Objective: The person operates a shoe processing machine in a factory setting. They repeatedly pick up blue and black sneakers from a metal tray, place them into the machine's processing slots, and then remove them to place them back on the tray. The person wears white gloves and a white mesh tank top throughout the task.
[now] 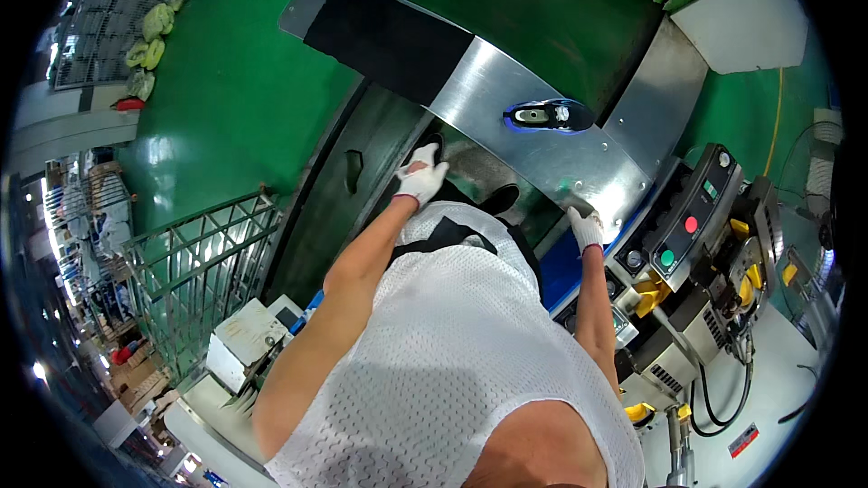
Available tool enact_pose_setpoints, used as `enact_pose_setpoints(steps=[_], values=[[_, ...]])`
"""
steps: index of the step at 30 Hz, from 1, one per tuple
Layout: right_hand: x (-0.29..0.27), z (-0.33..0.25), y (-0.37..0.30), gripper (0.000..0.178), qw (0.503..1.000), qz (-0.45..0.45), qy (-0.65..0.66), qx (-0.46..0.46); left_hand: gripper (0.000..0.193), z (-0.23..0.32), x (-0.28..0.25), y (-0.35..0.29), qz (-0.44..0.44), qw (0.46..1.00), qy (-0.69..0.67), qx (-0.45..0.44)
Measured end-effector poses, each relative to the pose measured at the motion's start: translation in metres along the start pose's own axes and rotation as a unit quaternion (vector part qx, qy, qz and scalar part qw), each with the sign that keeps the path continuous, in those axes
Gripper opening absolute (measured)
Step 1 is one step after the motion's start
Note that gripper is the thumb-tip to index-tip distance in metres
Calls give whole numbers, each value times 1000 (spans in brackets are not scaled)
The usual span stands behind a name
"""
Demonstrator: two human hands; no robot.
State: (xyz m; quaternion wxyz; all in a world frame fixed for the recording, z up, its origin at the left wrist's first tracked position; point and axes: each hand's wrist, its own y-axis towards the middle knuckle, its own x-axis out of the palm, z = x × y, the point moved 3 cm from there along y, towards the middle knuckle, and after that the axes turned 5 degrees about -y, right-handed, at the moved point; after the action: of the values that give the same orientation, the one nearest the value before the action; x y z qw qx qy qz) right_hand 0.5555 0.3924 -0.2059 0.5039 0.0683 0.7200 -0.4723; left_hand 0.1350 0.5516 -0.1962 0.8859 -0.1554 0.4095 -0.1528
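Note:
My left hand (422,177), in a white glove with a reddish patch on its back, hangs in front of my body with thumb and fingers apart. Just beyond its fingertips is a dark rounded shape (436,141), perhaps the toe of my own footwear. My right hand (586,228), also gloved, is at the near edge of a shiny metal counter (493,81), fingers spread with nothing visibly held. A grey patch beside those fingertips is too unclear to name. On the counter lies a dark shoe (547,116) with a blue-edged sole, apart from both hands.
A black mat (389,41) covers the counter's left part. Beyond it runs a green belt (533,9). To my right stands a machine with a control panel (692,221) bearing red and green buttons. A dark conveyor (325,190) and green metal rack (208,253) are at left.

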Motion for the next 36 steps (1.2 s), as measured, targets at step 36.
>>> enact_pose_setpoints(steps=[36], values=[[-74,-302,46,46,902,385,194,8,56,-157,77,55,-131,982,53,-129]])
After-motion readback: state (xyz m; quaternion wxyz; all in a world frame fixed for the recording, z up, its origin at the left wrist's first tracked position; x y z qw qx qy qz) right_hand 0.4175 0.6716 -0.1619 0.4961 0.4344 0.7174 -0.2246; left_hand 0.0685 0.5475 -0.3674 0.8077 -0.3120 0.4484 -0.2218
